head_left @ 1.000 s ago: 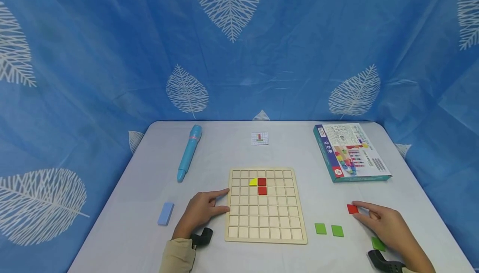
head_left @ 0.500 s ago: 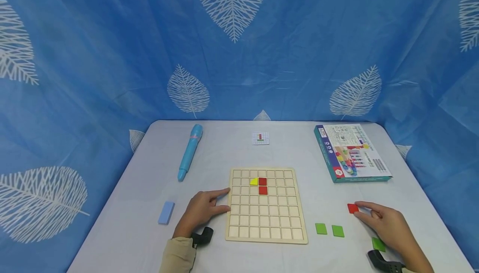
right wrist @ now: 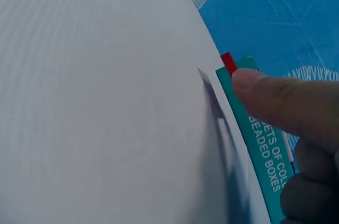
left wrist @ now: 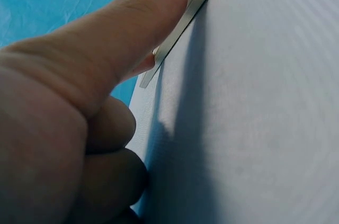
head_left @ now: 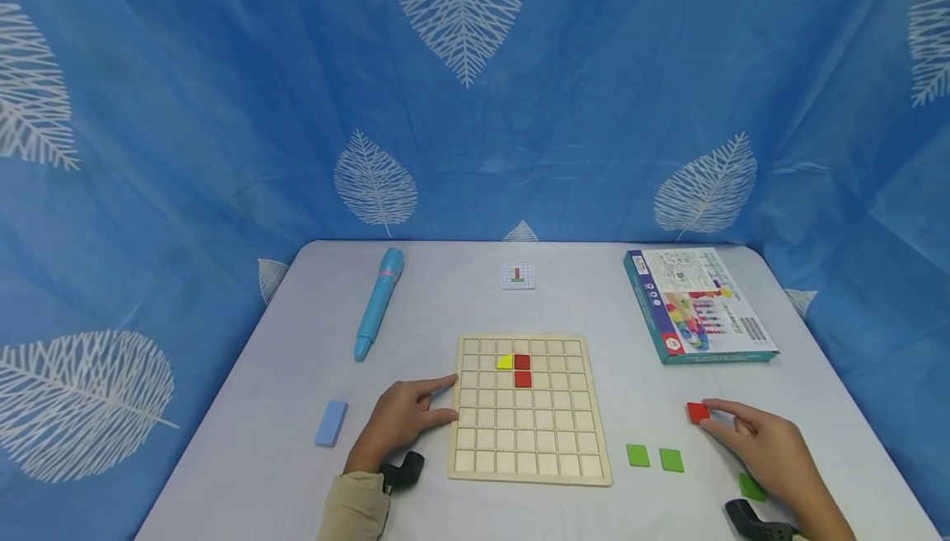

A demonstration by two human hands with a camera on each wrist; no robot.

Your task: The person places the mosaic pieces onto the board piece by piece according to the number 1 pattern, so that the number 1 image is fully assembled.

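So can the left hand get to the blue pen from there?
Probably yes. The left hand rests at the board's left edge, and the blue pen lies further back on the same side, with only bare table between them.

My left hand (head_left: 401,424) rests against the pale, matt wooden grid board (head_left: 529,411). At three o'clock from it my right hand (head_left: 764,446) pinches a smooth red tile (head_left: 698,412). The table (head_left: 579,302) wears matt grey cloth.

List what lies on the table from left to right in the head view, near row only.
Blue block → left hand → wooden grid board → two green tiles → red tile → right hand.
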